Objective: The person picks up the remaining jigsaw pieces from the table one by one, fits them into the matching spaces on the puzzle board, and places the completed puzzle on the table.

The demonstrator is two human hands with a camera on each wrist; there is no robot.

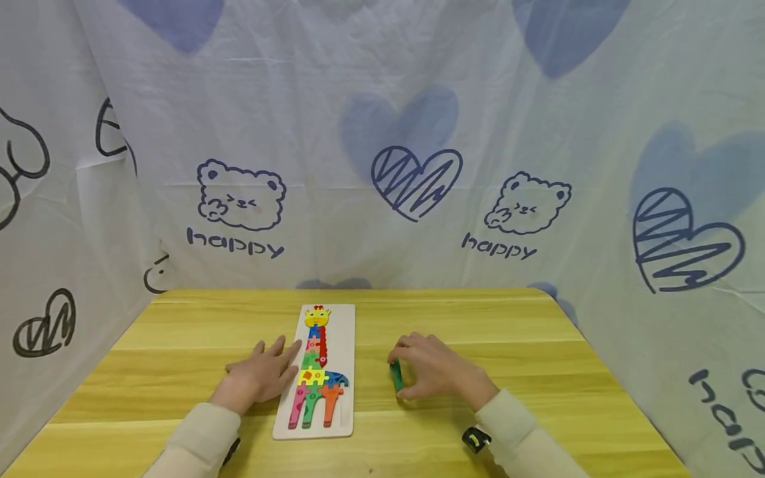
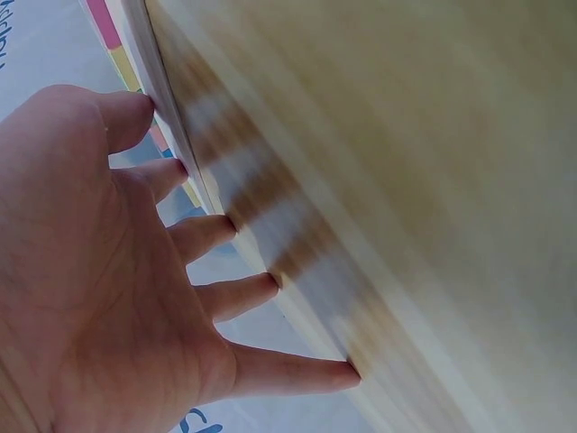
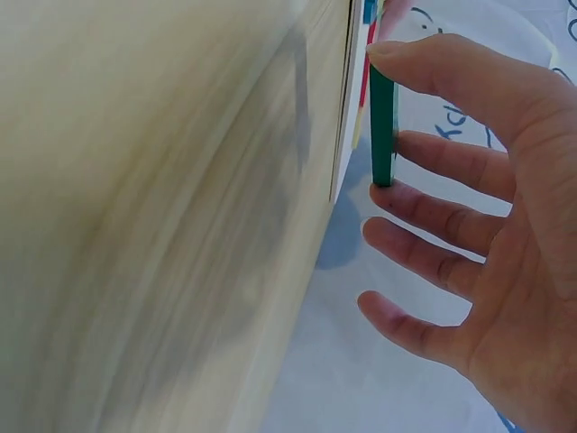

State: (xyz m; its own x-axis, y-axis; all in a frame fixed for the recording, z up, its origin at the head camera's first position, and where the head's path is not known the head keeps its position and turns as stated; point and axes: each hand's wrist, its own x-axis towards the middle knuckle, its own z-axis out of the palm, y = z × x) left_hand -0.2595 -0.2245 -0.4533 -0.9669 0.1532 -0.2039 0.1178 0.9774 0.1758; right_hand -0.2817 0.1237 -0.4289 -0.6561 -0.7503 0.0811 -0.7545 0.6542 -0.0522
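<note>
A giraffe jigsaw puzzle of colourful pieces lies in a white board [image 1: 343,332], its yellow head [image 1: 317,317] at the far end. Beside the orange leg piece [image 1: 331,405], a narrow pale recess [image 1: 344,415] shows in the board. My left hand [image 1: 259,375] rests at the board's left edge with fingers spread; in the left wrist view its fingertips [image 2: 343,375] meet the tabletop and board side. To the board's right, my right hand [image 1: 433,365] pinches a thin green puzzle piece [image 3: 383,126] between thumb and fingers, held on edge just over the table.
The yellow wood-grain table [image 1: 496,345] extends to both sides of the board. A white cloth [image 1: 323,219] printed with hearts and bears hangs behind and beside the table. A black wrist device [image 1: 476,438] sits by the right sleeve.
</note>
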